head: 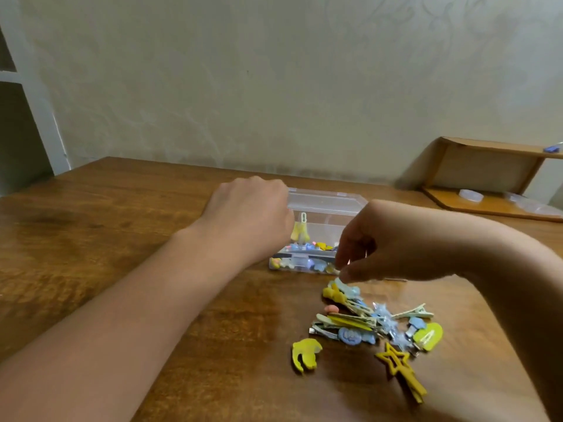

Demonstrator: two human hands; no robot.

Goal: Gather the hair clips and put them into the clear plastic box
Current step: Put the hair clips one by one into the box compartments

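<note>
On the brown wooden table (122, 233), toward its far edge, the clear plastic box (323, 208) already holds several clips. My left hand (249, 214) holds a yellow clip (300, 229) over it. My right hand (393, 248) reaches, fingers loose, over the pile of coloured hair clips (374, 321) left nearer me.

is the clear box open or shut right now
Open: the clear plastic box has its lid raised at the back, and clips show inside from above.
</note>
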